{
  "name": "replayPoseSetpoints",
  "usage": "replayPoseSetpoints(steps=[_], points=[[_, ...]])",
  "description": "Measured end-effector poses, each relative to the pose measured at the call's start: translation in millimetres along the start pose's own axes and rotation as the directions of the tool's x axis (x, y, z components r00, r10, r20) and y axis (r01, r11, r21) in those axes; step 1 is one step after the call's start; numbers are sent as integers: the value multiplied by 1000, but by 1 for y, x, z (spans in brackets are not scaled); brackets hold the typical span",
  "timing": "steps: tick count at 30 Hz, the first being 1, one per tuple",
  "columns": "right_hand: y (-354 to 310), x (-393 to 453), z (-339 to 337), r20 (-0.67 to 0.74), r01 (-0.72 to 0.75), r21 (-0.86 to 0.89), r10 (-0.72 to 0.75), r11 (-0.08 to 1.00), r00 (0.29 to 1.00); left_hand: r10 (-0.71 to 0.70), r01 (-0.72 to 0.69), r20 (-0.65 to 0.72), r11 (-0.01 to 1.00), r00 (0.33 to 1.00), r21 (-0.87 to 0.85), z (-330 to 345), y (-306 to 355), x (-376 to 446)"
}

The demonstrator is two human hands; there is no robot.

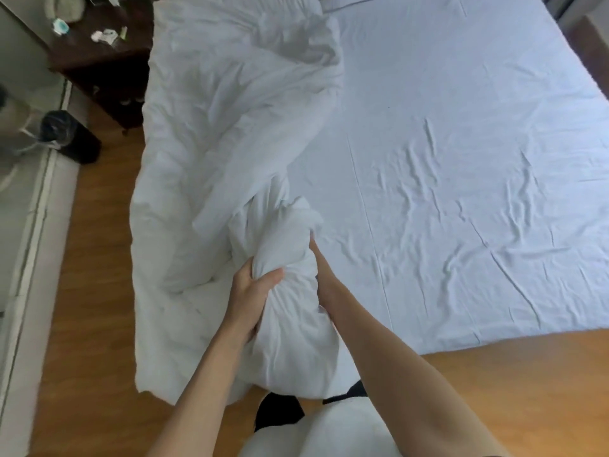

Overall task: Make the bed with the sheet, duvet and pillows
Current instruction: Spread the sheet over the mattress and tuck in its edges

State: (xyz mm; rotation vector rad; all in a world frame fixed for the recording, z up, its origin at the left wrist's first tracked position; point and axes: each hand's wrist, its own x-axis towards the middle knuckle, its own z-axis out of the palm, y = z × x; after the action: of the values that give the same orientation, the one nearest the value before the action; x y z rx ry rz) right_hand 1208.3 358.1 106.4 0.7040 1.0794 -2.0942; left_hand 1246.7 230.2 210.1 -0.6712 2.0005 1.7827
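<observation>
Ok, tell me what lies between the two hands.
In the head view, a bunched-up end of the white duvet fills the gap: the left hand clutches one side and the right hand presses into the other.

hands: two (250,291) (321,275) — duvet: one (230,127) — sheet: one (461,159) — nightstand: one (99,61)

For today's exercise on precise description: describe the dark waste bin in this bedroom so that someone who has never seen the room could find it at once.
Start at the large bed with its white fitted sheet, then look left past the dark wooden bedside table. On the wooden floor just in front of that table lies the black cylindrical waste bin. It alone is round, black and lined with a clear plastic bag.
</observation>
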Motion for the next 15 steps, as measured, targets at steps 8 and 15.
replayPoseSetpoints(steps=[8, 15], points=[[-52, -31, 30, -429, 306, -395, -468, 866, 772, 108, -91, -104, 983, 989, 160, -35, 8, 24], [-79, -133, -51, -442, 22, -865, -783, 500, 438, 254, -187, -3, 721, 967, 668, 32, -29, 28]])
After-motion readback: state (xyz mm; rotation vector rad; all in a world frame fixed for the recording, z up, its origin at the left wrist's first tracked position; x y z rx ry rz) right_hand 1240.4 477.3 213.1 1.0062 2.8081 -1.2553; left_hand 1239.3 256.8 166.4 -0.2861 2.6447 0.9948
